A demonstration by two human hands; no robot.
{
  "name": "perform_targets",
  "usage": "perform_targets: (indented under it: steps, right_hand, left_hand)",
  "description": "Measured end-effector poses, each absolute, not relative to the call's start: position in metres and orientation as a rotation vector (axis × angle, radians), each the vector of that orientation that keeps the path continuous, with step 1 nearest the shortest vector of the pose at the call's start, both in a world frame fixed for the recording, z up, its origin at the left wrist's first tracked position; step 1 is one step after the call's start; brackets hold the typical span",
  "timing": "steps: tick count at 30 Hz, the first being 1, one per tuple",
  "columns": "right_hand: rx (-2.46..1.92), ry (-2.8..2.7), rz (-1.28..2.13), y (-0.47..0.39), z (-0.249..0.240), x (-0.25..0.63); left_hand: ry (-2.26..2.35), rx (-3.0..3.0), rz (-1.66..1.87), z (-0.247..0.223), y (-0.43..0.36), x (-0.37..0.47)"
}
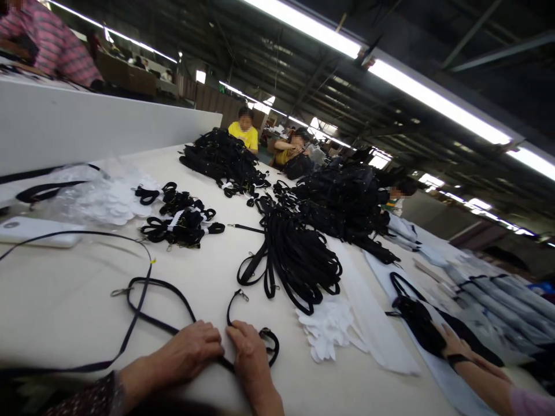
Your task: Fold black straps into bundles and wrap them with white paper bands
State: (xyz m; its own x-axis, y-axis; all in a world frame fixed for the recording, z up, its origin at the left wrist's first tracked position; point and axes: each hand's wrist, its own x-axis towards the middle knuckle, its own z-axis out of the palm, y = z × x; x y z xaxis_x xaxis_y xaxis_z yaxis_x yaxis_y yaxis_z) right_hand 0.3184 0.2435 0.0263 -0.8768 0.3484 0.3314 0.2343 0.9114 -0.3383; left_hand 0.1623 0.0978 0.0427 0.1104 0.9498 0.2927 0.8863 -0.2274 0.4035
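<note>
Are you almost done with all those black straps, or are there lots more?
Some look done: small tied bundles lie on the table. In hand now: the left hand and right hand press down on one black strap. Lots seems left: a big loose heap of straps lies just beyond, with more piles further back.

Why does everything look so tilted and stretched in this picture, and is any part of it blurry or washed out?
Head view: the wide lens bends the table edges and slants the ceiling; the tube lights glare to pure white; the hands on the black strap are fairly sharp; the far corners smear, as at the grey rolls; shadows are soft, since the light comes from many tubes overhead.
</note>
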Motion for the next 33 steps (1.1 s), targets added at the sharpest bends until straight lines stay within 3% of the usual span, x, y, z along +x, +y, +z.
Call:
perform_targets:
  steps: [7, 17, 27, 33]
  right_hand:
    - [-0.434, -2.671, 0.430, 0.242, 0.031, 0.322]
    - [-0.440, -2.807, 0.746, 0.215, 0.082, 0.312]
    - [-0.439, -2.704, 0.604, 0.221, 0.034, 0.319]
    - [-0.397, -2.678, 0.564, 0.223, 0.040, 0.316]
  left_hand:
    - [2.075, 2.203, 0.878, 0.030, 0.072, 0.112]
    - [1.942, 2.027, 0.978, 0.030, 0.106, 0.165]
    - [2.055, 2.128, 0.799, 0.036, 0.083, 0.128]
    - [2.220, 2.076, 0.839, 0.022, 0.054, 0.095]
